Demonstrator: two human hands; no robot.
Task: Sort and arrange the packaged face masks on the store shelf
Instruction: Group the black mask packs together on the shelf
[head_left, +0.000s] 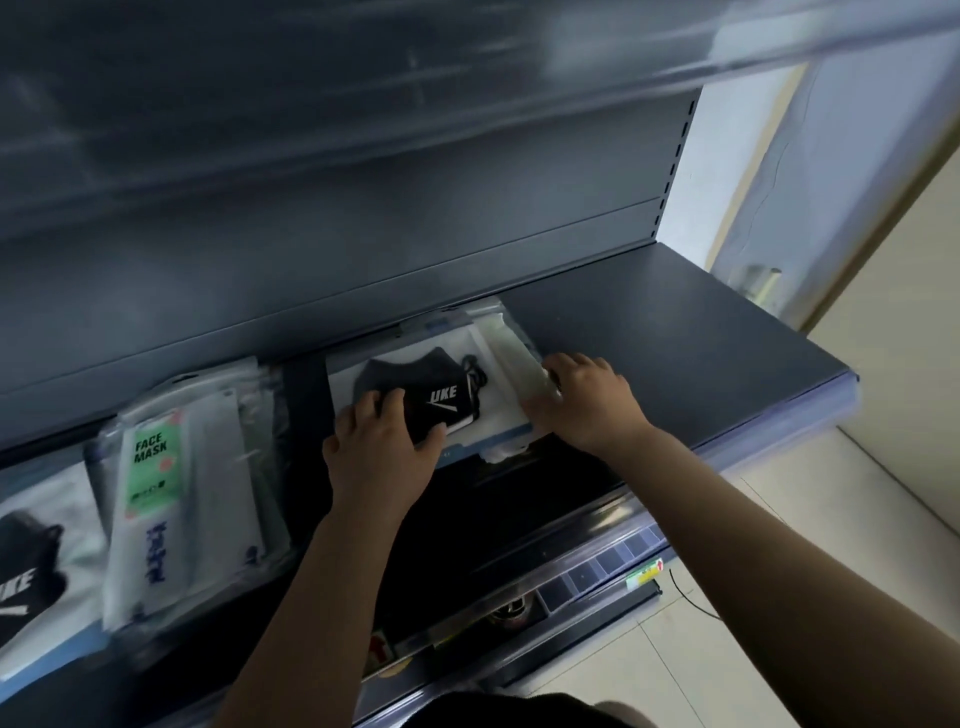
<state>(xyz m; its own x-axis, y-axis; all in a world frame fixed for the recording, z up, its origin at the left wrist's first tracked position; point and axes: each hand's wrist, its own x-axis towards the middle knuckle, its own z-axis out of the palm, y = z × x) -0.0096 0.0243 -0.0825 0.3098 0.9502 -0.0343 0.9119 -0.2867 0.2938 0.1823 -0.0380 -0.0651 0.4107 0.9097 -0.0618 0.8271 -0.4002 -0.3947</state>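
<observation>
A: black mask pack (431, 395) tops a stack mid shelf (675, 332). left hand (382, 441) flat on its near corner, fingers fairly straight. right hand (587, 400) pinching the stack's right edge, looks like

B: handling?

A: light, floppy, slick film, probably slides. square it by the edges, palms on both sides. green face mask packs (176, 483) sit further left

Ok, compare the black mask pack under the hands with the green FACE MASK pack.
The black mask pack lies flat under both hands and shows a black mask with white lettering. The green FACE MASK pack leans untouched in a stack further left, with a green label. Both are clear packets on the shelf.
</observation>
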